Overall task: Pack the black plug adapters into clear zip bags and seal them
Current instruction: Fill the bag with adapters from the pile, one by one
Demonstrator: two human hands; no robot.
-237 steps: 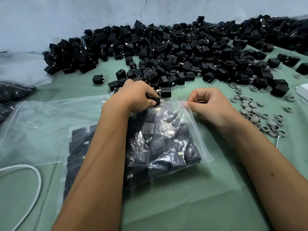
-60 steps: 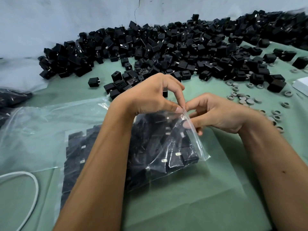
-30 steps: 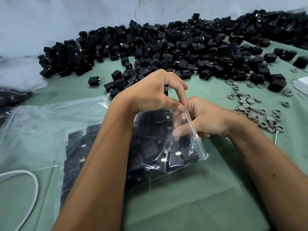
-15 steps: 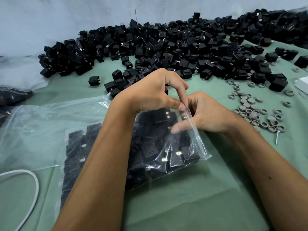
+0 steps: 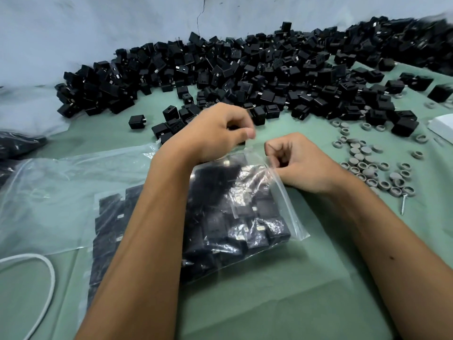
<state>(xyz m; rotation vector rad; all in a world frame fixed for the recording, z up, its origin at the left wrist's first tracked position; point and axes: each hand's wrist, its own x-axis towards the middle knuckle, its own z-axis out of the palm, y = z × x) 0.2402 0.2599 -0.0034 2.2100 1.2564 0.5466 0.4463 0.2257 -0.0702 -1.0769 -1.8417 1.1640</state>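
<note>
- Clear film of the zip bag [image 5: 274, 192], near centre on the green cloth [image 5: 269, 303], looks thin and slippery; the black plug adapters [image 5: 235, 217] filling it likely make it heavy.
- Left hand [image 5: 215, 133] and right hand [image 5: 304, 163] both pinch its far mouth edge, the best hold.

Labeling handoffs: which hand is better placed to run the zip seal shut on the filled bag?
Probably the right hand: it pinches the filled zip bag at the right end of its mouth, so it could slide along. The left hand, gripping the top edge, could anchor.
</note>
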